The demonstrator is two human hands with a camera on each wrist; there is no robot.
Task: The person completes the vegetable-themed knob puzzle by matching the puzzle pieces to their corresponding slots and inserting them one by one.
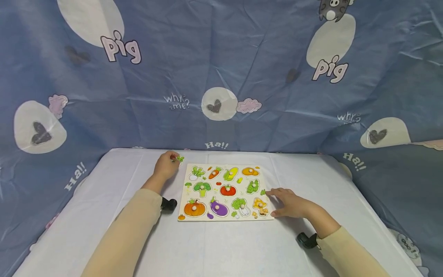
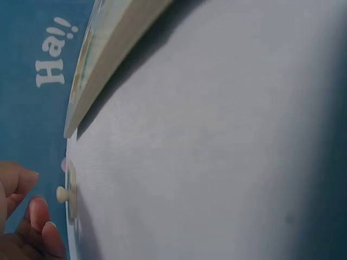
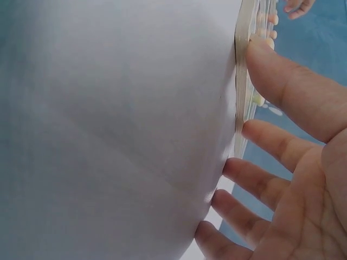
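Observation:
A wooden vegetable peg puzzle board [image 1: 226, 221] lies on the white table. Beyond its far left corner, my left hand [image 1: 167, 166] is beside a small green-leafed puzzle piece [image 1: 180, 158]. In the left wrist view that piece [image 2: 72, 189] lies on the table, its round knob facing the fingertips [image 2: 39, 212]; a gap shows between them. My right hand [image 1: 288, 204] rests at the board's right edge, fingers spread. The right wrist view shows the thumb [image 3: 271, 70] and index finger touching the edge, the other fingertips on the table.
Knobbed pieces sit in the board, among them a tomato [image 1: 228, 190], an eggplant [image 1: 219, 208], a pumpkin [image 1: 194, 209] and a broccoli [image 1: 202, 188]. The radish spot [image 1: 196, 174] at top left shows no knob. A blue printed cloth [image 1: 273, 130] hangs behind the table.

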